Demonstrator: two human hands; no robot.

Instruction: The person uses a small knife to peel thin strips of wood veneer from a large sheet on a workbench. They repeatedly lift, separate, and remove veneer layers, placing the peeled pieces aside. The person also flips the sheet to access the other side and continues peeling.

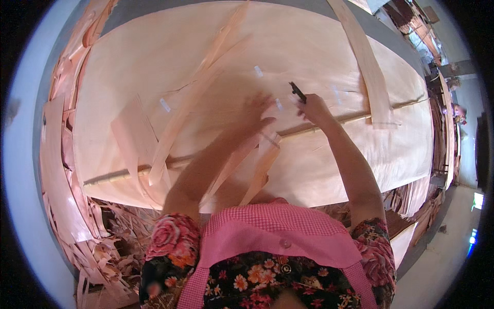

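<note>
A large pale sheet of wood veneer (308,42) lies before me. My right hand (314,110) grips a dark, slim tool (298,92), perhaps a utility knife, pointing up and left above the sheet. Over the middle of the sheet is my left hand (262,110), blurred, its fingers spread. Just below it, narrow veneer offcuts (266,154) run towards my apron. A thin bamboo-like stick (343,120) lies across the sheet, partly hidden by my arms and by strips. Small pieces of whitish tape (258,71) dot the surface.
Long veneer strips lie across the sheet at left (200,85) and right (368,69). A folded veneer piece (135,131) rests at the left. Heaped veneer scraps (112,255) cover the lower left floor. More veneer stacks (438,135) stand along the right.
</note>
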